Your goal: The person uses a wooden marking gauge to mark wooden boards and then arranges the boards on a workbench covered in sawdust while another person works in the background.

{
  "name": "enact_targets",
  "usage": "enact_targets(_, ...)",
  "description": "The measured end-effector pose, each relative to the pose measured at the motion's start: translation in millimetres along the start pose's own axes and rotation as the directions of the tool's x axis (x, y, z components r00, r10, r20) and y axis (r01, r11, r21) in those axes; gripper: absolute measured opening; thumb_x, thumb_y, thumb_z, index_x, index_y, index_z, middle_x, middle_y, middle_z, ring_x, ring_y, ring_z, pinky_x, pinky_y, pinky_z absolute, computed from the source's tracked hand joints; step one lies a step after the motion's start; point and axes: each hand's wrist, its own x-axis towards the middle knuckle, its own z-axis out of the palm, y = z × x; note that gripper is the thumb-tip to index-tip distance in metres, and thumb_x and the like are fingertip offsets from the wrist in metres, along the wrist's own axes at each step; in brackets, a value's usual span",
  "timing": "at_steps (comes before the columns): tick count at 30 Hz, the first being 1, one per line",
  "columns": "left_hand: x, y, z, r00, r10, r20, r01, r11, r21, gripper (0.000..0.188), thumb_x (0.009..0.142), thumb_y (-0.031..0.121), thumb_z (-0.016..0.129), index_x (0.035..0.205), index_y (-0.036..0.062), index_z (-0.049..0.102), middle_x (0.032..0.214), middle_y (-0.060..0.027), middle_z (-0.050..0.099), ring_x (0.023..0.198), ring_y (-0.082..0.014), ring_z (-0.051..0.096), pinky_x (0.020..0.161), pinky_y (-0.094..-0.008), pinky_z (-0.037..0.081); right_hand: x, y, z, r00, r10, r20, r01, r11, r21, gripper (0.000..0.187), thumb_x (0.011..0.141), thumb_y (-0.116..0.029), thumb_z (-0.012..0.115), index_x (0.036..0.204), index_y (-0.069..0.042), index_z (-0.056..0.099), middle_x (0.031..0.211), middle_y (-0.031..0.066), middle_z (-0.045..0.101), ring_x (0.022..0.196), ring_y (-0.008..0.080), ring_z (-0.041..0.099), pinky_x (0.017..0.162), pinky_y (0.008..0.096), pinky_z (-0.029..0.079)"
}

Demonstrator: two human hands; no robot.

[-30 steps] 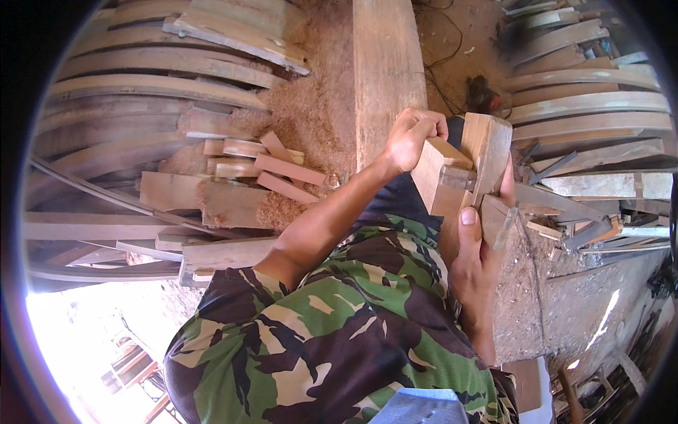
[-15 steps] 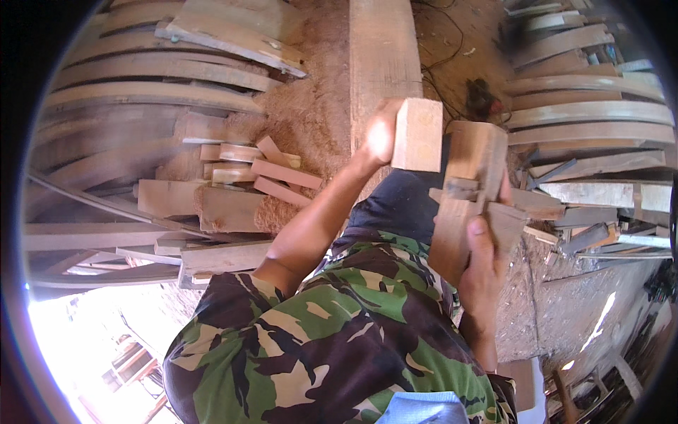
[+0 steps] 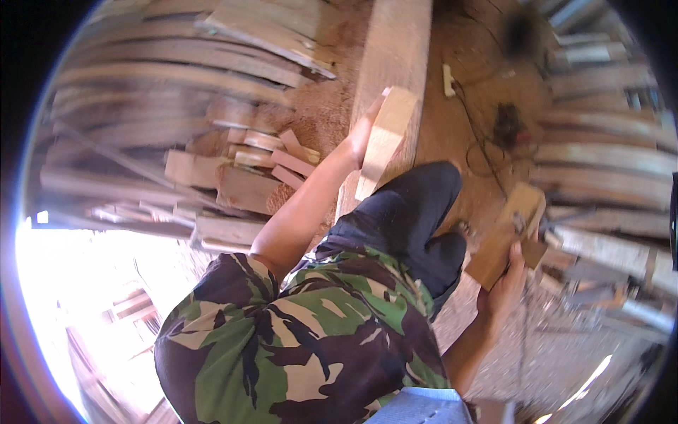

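A pale wooden block (image 3: pixel 387 131) is gripped by my left hand (image 3: pixel 359 141), tilted with its long side turned up, over the thick plank (image 3: pixel 395 42). Part of my fingers is hidden behind it. To the right, my right hand (image 3: pixel 506 284) holds a wooden hand plane (image 3: pixel 496 251) by its side, thumb on top and the other fingers mostly hidden beneath. The plane is well apart from the block, out beyond my dark-trousered knee.
Small wood offcuts (image 3: pixel 288 159) lie on sawdust left of the plank. Stacked boards (image 3: pixel 176 74) line the left, and more boards (image 3: pixel 604 162) the right. A cable (image 3: pixel 472 116) with a pale power strip (image 3: pixel 448 80) runs over the ground right of the plank.
My right hand has carried the plane away to the right, off from the block. The block has tilted in my left hand, showing its long face. The whole view has shifted.
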Motion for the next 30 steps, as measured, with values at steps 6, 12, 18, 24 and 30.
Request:
enact_targets(6,-51,-5,-12,0.948,0.077,-0.31,-0.131,0.979,-0.158,0.079,0.103,0.083,0.035,0.096,0.0116,0.069,0.066,-0.0068,0.059,0.055,-0.021,0.056,0.052,-0.0357,0.049,81,-13,-91,0.992,0.103,-0.071,-0.117,0.968,-0.224,0.062,0.109,-0.037,0.06,0.163,-0.009,0.043,0.134,0.0128,0.066,0.113,0.0248,0.069,0.088,0.0426,0.061)
enact_targets(12,-130,-73,-17,0.719,-0.146,-0.679,-0.261,0.849,-0.46,0.097,0.089,0.1,0.031,0.093,0.0092,0.065,0.07,-0.0061,0.058,0.055,-0.0208,0.054,0.057,-0.0364,0.048,99,-94,3,0.919,0.14,0.368,0.1,0.822,-0.561,0.07,0.112,-0.029,0.054,0.172,-0.007,0.027,0.154,0.0171,0.056,0.13,0.0268,0.06,0.109,0.0393,0.05)
enact_targets(18,-148,-209,-10,0.342,0.048,-0.939,-0.53,0.834,-0.151,0.092,0.097,0.087,0.049,0.149,0.0104,0.042,0.138,-0.0143,0.057,0.135,-0.0212,0.048,0.115,-0.0401,0.04,138,-72,143,0.573,0.436,0.694,0.349,0.637,-0.688,0.072,0.111,-0.025,0.051,0.174,-0.009,0.02,0.155,0.0206,0.054,0.125,0.0303,0.064,0.106,0.0395,0.052)
enact_targets(24,-190,-174,15,-0.05,-0.118,-0.992,-0.296,0.95,-0.099,0.094,0.083,0.047,0.089,0.147,0.0038,0.036,0.137,-0.0258,0.062,0.128,-0.0338,0.063,0.112,-0.0497,0.049,132,-12,264,0.205,0.732,0.649,0.46,0.513,-0.724,0.07,0.112,-0.026,0.051,0.174,-0.012,0.02,0.13,0.017,0.064,0.098,0.0234,0.07,0.08,0.0371,0.062)
enact_targets(30,-140,-189,37,-0.504,-0.464,-0.729,-0.609,0.789,-0.081,0.074,0.096,0.054,0.075,0.138,-0.004,0.058,0.127,-0.0222,0.064,0.114,-0.0365,0.064,0.102,-0.048,0.053,132,29,328,-0.085,0.856,0.51,0.611,0.449,-0.652,0.069,0.113,-0.025,0.049,0.174,-0.011,0.02,0.131,0.0156,0.063,0.101,0.0216,0.068,0.086,0.0364,0.059)
